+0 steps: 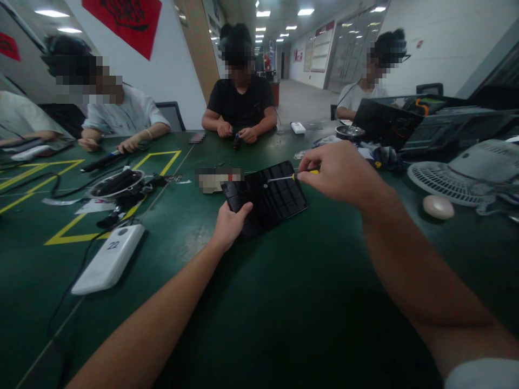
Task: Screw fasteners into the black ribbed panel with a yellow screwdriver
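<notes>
My left hand [232, 222] grips the near left edge of a flat black plastic panel [279, 202], thumb on top. Raised ribs divide the panel's face into several cells, and a small pale round spot [265, 186] shows near its middle. In my right hand [334, 170] is a screwdriver [305, 173] with a yellow and black handle, pinched between the fingers. Its thin metal shaft points left across the panel, the tip close to the round spot. Whether the tip touches anything there cannot be made out.
A white power bank [109, 259] marked 22 lies at left with a black cable. Behind it stands a metal bowl [117, 185] of dark parts. To the right are a white fan [466, 167] and a pale oval object [438, 207]. Several people sit around the green table [284, 302].
</notes>
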Action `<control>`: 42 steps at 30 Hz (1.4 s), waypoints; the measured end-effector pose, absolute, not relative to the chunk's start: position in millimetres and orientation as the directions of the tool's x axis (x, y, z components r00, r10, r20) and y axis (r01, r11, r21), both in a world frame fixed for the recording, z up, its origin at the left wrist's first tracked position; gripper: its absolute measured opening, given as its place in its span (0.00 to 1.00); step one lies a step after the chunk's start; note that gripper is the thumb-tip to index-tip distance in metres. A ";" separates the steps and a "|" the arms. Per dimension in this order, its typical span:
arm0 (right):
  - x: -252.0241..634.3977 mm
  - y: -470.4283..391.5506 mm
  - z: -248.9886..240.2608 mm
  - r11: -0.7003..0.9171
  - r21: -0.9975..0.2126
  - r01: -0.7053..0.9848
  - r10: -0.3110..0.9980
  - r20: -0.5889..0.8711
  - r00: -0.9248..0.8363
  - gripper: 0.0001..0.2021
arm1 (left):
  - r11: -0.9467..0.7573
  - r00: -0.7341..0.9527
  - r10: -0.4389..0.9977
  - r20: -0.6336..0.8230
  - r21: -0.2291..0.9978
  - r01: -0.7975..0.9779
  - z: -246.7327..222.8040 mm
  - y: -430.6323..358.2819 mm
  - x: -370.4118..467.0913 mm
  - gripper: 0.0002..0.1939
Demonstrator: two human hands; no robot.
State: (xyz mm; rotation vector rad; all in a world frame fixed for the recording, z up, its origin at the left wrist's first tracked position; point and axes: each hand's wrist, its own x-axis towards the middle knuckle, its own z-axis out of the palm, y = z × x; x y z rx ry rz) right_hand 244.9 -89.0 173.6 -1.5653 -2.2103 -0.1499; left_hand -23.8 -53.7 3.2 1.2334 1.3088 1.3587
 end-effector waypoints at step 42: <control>230.2 -99.9 170.4 0.288 -0.153 0.945 0.938 0.245 -0.247 0.12 | -0.069 -0.149 0.986 0.077 0.996 0.054 7.0 -56.0 -22.7 0.23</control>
